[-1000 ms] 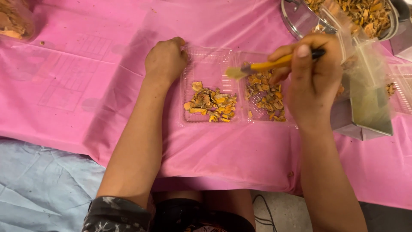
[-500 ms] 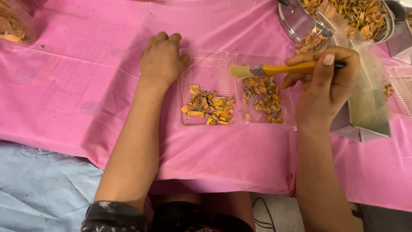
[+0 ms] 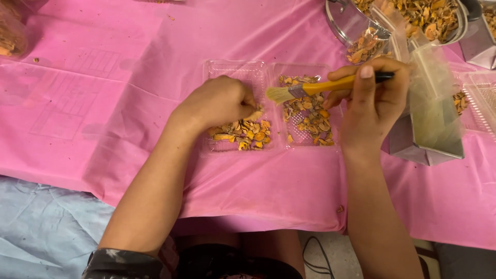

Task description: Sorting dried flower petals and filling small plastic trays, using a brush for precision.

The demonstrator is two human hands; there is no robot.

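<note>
A clear plastic two-compartment tray (image 3: 235,70) lies on the pink tablecloth (image 3: 129,103). Both halves hold orange-brown dried pieces (image 3: 310,116). My left hand (image 3: 217,103) rests inside the left compartment, fingers curled and pinching one pale dried piece (image 3: 254,115) above the heap. My right hand (image 3: 372,101) is shut on a small brush (image 3: 320,88) with a yellow handle, held level, its bristles pointing left over the divider between the two compartments.
A metal bowl (image 3: 346,23) of dried pieces stands at the back right. A metal box (image 3: 429,150) with a clear plastic bag in it is right of my right hand. Another clear tray (image 3: 483,103) lies at the far right edge. The table's front edge runs below the tray.
My left hand has moved from the tray's upper-left edge down into the left compartment and pinched a piece. The brush has stayed roughly level above the tray.
</note>
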